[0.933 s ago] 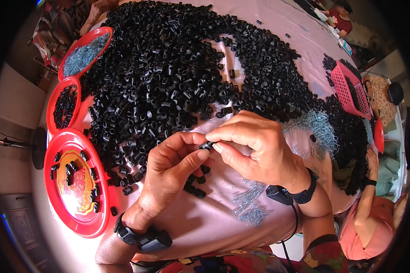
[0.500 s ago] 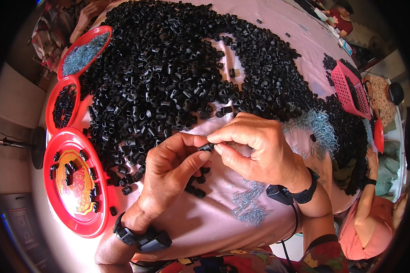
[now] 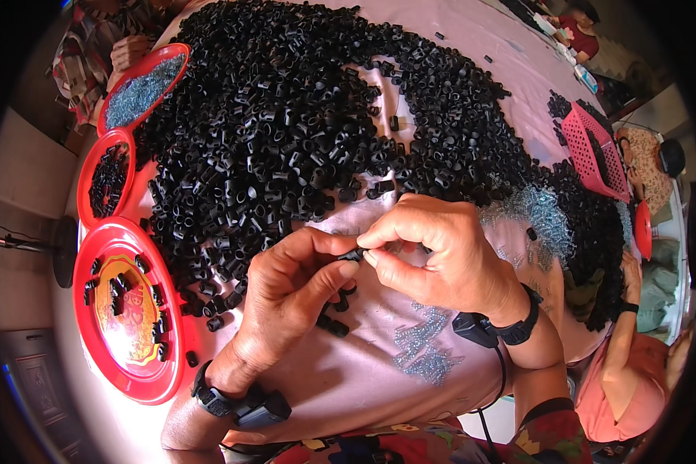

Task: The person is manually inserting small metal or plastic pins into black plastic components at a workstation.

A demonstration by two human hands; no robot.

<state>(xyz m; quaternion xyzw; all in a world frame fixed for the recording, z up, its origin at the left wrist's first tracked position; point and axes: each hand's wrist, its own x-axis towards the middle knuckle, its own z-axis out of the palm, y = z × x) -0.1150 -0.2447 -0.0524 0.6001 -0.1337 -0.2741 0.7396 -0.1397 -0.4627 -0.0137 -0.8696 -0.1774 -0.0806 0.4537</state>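
Note:
Between the thumb and forefinger of my left hand is a small black plastic piece, mostly covered by the fingers. My right hand meets it from the other side, thumb and forefinger pinched at its end; whatever sits in that pinch is too small to make out. Both hands hover over the pink cloth at the near edge of a large heap of black plastic pieces. A few loose black pieces lie under my left hand.
Left are a large red tray with several black pieces, a red dish of thin black parts, and a red dish of small springs. Springs lie near my right wrist. A pink basket stands right. Other people sit around the table.
The black piece has tilted slightly in my fingers, and my right fingertips have shifted a little against it. At the upper left, another person's hand has moved beside the dish of springs.

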